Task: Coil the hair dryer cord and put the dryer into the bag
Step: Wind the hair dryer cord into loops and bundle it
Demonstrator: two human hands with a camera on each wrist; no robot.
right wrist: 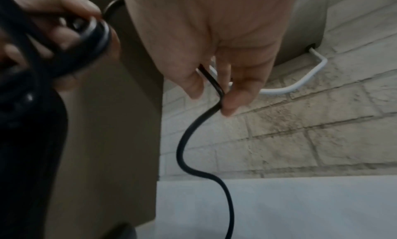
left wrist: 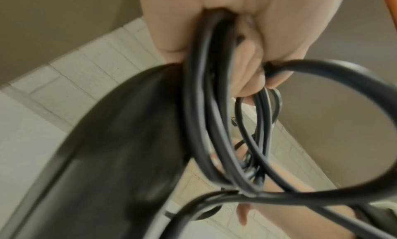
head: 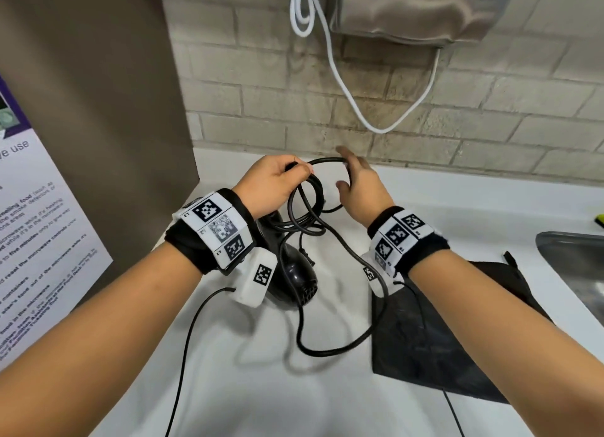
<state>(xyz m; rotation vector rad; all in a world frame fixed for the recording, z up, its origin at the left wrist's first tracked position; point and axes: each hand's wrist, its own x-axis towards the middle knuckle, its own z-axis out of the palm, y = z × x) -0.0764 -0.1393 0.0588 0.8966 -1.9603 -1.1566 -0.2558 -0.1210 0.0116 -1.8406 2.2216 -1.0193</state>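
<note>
A black hair dryer lies on the white counter under my left wrist. My left hand grips several loops of its black cord above the dryer; the left wrist view shows the fingers curled round the loops, with the dryer's dark body behind. My right hand is just to the right, pinching the cord between thumb and finger. From there the slack cord trails down to the counter in a wide bend. The black bag lies flat under my right forearm.
A steel sink sits at the right edge. On the brick wall a steel dispenser hangs with a white cable looping below it. A brown panel and a printed notice stand at the left. Thin black wrist-camera wires cross the counter.
</note>
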